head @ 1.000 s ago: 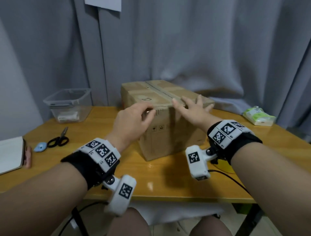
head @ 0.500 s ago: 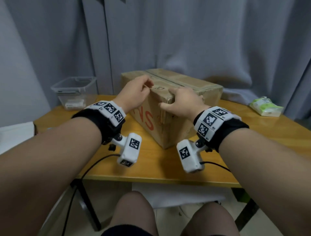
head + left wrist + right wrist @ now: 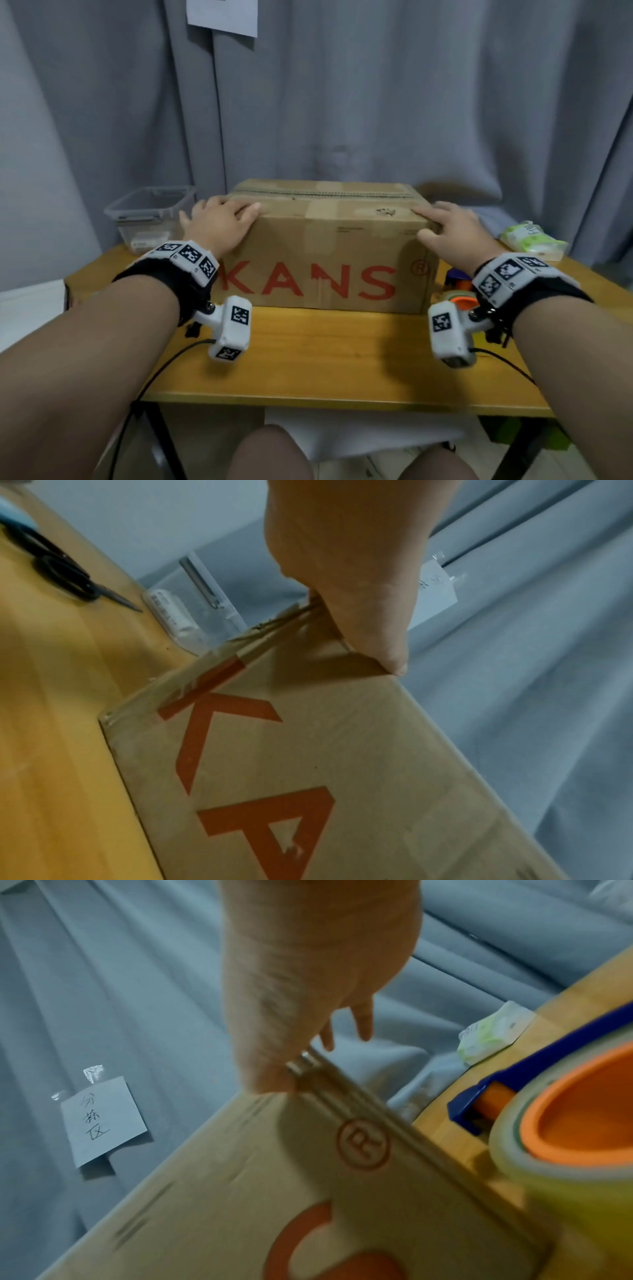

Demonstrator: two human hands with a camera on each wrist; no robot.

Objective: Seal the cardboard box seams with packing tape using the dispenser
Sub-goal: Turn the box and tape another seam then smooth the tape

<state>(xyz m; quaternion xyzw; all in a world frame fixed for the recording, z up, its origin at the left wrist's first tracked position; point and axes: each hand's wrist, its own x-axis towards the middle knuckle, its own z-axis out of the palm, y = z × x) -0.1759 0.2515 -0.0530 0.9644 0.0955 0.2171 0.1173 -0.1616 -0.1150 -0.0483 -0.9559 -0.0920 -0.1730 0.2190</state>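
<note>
You have one cardboard box (image 3: pixel 329 253) under your two hands, your left hand (image 3: pixel 219 222) and your right hand (image 3: pixel 452 233). Right by your right wrist sits one tape dispenser (image 3: pixel 561 1123). Past your left hand you have one pair of scissors (image 3: pixel 61 566) and one clear tub (image 3: pixel 150 212). Past your right hand lies one green pack (image 3: pixel 531 240).

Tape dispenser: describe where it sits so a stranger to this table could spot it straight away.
Start at the big cardboard box with red letters in the middle of the wooden table. Look just off its right end, below the right hand and partly behind that wrist's camera. The tape dispenser lies there: a blue frame and a clear tape roll on an orange core, unlike the green-and-white tissue pack farther back.
</note>
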